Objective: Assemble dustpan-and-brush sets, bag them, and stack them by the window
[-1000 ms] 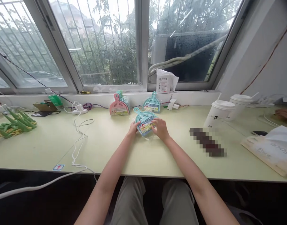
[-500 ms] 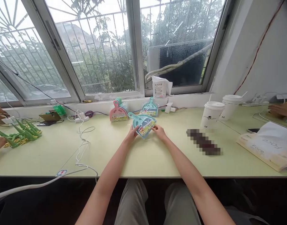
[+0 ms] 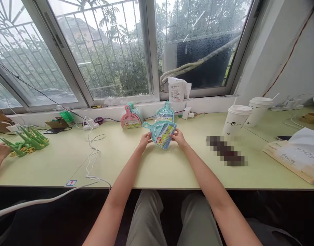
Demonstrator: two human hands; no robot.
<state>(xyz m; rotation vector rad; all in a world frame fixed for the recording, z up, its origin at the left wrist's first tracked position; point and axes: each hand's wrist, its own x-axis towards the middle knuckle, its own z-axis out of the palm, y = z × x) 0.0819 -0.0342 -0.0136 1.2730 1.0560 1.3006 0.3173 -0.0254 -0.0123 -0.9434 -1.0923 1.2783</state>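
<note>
A teal mini dustpan set [image 3: 162, 134] in clear wrapping, with a colourful printed label and blue bristles, is tilted over the middle of the table. Its handle points to the upper left. My left hand [image 3: 145, 142] grips its left edge, below the handle. My right hand [image 3: 179, 138] is closed on the right edge, with fingers partly behind it. Just beyond stands another teal dustpan set [image 3: 165, 112], partly covered by the held one. To its left, a row of wrapped dustpans leans by the sill, a pink dustpan [image 3: 131, 119] in front.
White paper cups with straws [image 3: 237, 119], a tissue pack [image 3: 294, 155] and a blurred dark item [image 3: 226, 151] lie to the right. White cables [image 3: 91, 159] run across the table at left. Another person's hand [image 3: 0, 151] is beside green spiky pieces [image 3: 31, 141].
The held dustpan set has turned a little and shifted slightly right, its label now steeper. My left thumb has moved off its front face. The camera view has moved slightly.
</note>
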